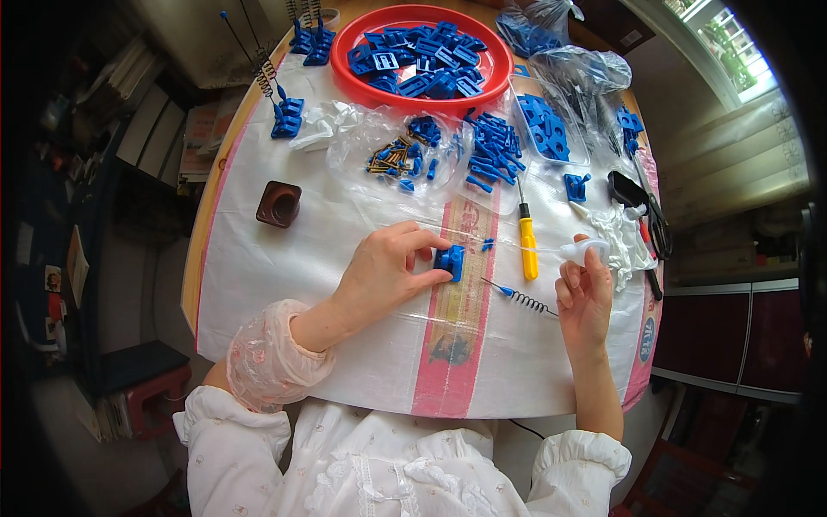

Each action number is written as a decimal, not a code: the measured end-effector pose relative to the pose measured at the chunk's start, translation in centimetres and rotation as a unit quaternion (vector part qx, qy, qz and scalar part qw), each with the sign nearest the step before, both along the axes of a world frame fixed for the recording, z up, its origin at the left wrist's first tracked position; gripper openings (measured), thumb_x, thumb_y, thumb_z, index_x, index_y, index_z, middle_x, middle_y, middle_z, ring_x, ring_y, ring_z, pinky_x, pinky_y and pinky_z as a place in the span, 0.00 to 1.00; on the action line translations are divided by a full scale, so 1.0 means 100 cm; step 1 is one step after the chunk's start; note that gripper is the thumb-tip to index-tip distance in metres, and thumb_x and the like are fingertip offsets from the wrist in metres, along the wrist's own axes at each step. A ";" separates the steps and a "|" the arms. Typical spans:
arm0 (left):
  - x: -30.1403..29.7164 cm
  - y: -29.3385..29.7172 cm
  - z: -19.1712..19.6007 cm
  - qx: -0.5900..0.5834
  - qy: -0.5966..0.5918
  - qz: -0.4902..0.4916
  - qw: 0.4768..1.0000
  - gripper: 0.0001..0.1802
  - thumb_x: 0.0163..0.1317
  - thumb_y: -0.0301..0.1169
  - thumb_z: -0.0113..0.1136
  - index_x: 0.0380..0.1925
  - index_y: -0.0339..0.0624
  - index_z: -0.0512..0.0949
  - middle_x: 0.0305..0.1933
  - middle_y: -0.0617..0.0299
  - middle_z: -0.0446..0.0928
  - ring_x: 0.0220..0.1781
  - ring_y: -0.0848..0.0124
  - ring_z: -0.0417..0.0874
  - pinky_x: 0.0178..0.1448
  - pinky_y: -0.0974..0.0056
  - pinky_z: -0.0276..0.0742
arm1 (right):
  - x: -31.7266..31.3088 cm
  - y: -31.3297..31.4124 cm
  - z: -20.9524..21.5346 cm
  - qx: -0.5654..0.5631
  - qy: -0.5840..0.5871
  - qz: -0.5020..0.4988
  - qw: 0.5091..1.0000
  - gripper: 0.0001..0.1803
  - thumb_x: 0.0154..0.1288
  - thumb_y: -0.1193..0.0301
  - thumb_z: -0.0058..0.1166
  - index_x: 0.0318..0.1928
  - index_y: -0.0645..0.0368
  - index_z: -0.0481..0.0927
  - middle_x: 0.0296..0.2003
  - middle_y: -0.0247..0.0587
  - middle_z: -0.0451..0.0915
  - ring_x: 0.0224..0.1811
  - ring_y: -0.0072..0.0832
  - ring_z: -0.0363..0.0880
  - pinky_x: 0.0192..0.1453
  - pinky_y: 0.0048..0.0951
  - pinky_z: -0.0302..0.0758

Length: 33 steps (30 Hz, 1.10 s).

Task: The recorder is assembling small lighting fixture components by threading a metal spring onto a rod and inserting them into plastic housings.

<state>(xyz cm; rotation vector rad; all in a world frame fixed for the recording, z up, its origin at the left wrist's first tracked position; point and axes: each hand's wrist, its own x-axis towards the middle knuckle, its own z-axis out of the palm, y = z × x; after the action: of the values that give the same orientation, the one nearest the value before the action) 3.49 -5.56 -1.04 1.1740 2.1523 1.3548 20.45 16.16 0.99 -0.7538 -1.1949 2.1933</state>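
My left hand (388, 267) pinches a small blue plastic clip-like part (450, 263) between thumb and fingers, at the striped band of the table cover. My right hand (587, 297) is closed around a small white squeeze bottle (572, 251), whose thin nozzle points left toward the blue part but stays apart from it. Between the hands lies a tiny blue piece (488, 245). Just beyond the nozzle is a yellow-handled screwdriver (528, 246). A black coil spring with a blue-tipped rod (523, 299) rests on the cover, its end reaching behind my right hand.
A red basin (343, 84) holds many blue parts at the back. Before it are a clear bag with brass and blue pieces (392, 159) and blue pegs (495, 146). A brown cup (278, 205) stands left; scissors (658, 226) and crumpled white material (616, 241) lie right.
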 end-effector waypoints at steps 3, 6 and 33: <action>0.000 0.000 -0.001 0.001 0.000 0.000 1.000 0.19 0.47 0.28 0.76 0.42 0.44 0.85 0.29 0.63 0.77 0.23 0.77 0.68 0.30 0.70 0.68 | 0.004 0.004 -0.003 -0.013 0.009 0.021 1.000 0.17 0.71 0.63 0.54 0.52 0.61 0.74 0.23 0.29 0.72 0.21 0.10 0.63 0.20 0.14 0.58; 0.000 0.000 -0.001 0.000 0.002 -0.001 1.000 0.19 0.47 0.28 0.76 0.42 0.44 0.85 0.30 0.63 0.77 0.23 0.77 0.68 0.30 0.70 0.68 | 0.008 0.011 -0.008 -0.019 0.029 0.047 0.998 0.14 0.70 0.63 0.54 0.50 0.59 0.74 0.26 0.34 0.76 0.21 0.11 0.64 0.21 0.15 0.61; 0.002 0.001 -0.002 0.002 0.008 -0.002 1.000 0.20 0.45 0.24 0.75 0.42 0.43 0.85 0.27 0.66 0.74 0.23 0.79 0.65 0.29 0.71 0.65 | 0.002 0.056 -0.015 0.376 -0.033 0.039 0.925 0.10 0.73 0.70 0.52 0.47 0.54 0.65 0.54 0.48 0.82 0.51 0.19 0.75 0.60 0.25 0.66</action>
<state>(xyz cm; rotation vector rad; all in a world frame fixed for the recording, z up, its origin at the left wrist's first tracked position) 3.65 -5.44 -1.21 1.1935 2.1591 1.3522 20.62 21.78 -0.52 -0.4479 -1.9448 1.5509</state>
